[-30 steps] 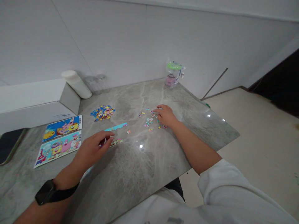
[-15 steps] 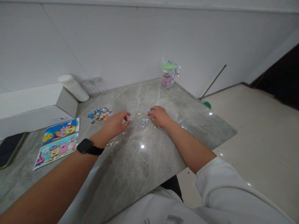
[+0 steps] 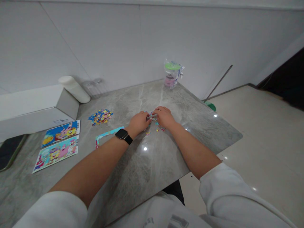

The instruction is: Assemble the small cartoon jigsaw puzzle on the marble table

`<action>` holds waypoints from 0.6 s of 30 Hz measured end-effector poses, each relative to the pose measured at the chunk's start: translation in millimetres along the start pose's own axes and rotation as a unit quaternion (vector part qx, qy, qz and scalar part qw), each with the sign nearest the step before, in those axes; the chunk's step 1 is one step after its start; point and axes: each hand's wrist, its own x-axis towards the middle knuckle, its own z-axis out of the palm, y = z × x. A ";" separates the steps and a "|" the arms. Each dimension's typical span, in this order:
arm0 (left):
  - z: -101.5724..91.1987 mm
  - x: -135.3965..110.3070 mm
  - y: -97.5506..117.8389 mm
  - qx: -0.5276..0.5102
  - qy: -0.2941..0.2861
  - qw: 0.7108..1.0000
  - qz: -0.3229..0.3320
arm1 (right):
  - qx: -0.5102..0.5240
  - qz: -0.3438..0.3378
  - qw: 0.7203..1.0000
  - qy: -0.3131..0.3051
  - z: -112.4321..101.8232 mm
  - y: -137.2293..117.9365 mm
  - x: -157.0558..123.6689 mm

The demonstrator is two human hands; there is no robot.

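Small loose jigsaw pieces (image 3: 157,130) lie on the grey marbled table between and below my hands. My left hand (image 3: 140,121), with a black watch on its wrist, has its fingers curled in among them; what its fingertips pinch is too small to make out. Facing it, my right hand (image 3: 164,117) bends its thumb and fingers together over a jigsaw piece, the fingertips close to those of the left. A partly joined light-blue puzzle border (image 3: 108,133) shows behind my left forearm, which hides the rest of it.
A heap of mixed jigsaw pieces (image 3: 101,117) lies at the left. Two cartoon picture cards (image 3: 61,133), a phone (image 3: 10,150), a white box (image 3: 28,109) and a white cylinder (image 3: 74,89) are further left. A wrapped cup (image 3: 170,76) stands by the wall.
My left hand has moved right to the loose pieces beside my right hand, its fingers curling in. The light-blue border has come into view. My right hand stays nearly in place.
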 end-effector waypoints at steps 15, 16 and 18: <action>3.5 12.5 -3.2 -0.153 0.048 0.987 -0.029 | -0.010 -0.004 0.999 -0.036 -0.1 4.1 0.4; 0.3 10.5 -6.4 -0.191 0.057 0.979 -0.046 | -0.011 -0.007 0.999 -0.036 0.5 5.0 0.9; -9.1 1.9 -13.6 -0.282 0.073 0.953 -0.088 | -0.013 -0.012 0.999 -0.035 1.4 6.5 1.8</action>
